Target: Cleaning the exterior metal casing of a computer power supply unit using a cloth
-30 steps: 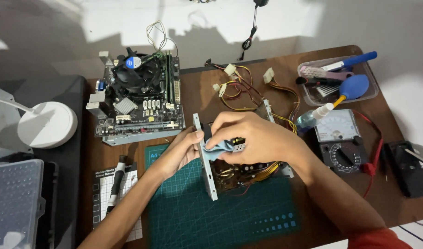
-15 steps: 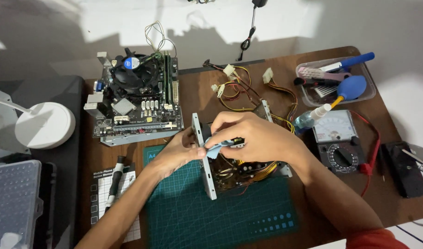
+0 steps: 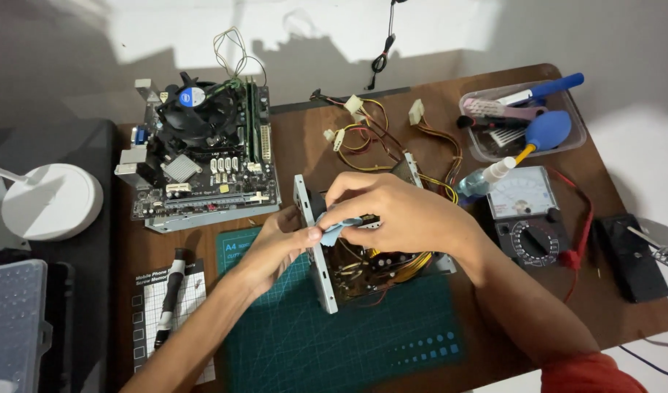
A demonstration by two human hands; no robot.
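Motherboard [image 3: 203,164] left, multimeter [image 3: 529,212] right.

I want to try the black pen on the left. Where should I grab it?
Probably grip the black pen around the middle of its slim barrel, coming straight down from above. It lies flat and nearly lengthwise on the white gridded card, with bare card on both sides, so fingers can close across it. The person's left hand is away from it.

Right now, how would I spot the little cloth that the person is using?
Find the brown wooden table and the green cutting mat at its near edge. On the mat's far edge stands an opened metal power supply box with yellow wires inside. The cloth is the small light blue scrap at its top, pinched between the left hand and the right hand, the only soft thing there.
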